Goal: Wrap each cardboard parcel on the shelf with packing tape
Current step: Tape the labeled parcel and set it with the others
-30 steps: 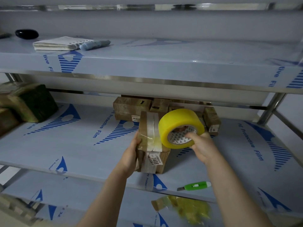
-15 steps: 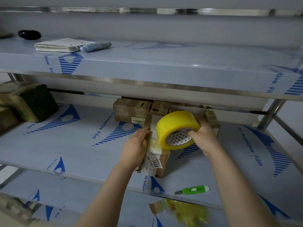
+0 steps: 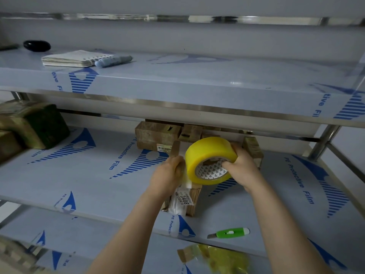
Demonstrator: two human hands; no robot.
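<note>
A small cardboard parcel (image 3: 192, 200) with a white label reading 3408 stands on the middle shelf (image 3: 94, 186). My left hand (image 3: 167, 177) lies over its top left side, fingers curled on it and pressing tape down. My right hand (image 3: 240, 168) grips a yellow roll of packing tape (image 3: 209, 155), thumb in the core, fingers over its top. The roll sits right above the parcel's top. Several more cardboard parcels (image 3: 158, 135) lie behind, under the upper shelf, partly hidden.
A green utility knife (image 3: 230, 232) lies at the shelf's front edge, right of the parcel. Dark wrapped blocks (image 3: 37, 123) sit at the far left. The upper shelf holds a notebook (image 3: 73, 58), a marker (image 3: 113, 61) and a black object (image 3: 37, 45). Yellow tape scraps (image 3: 221, 258) lie below.
The right hand has carried the roll up and back over the parcel's top. The left hand slid from the parcel's side up onto its top, covering the tape strip.
</note>
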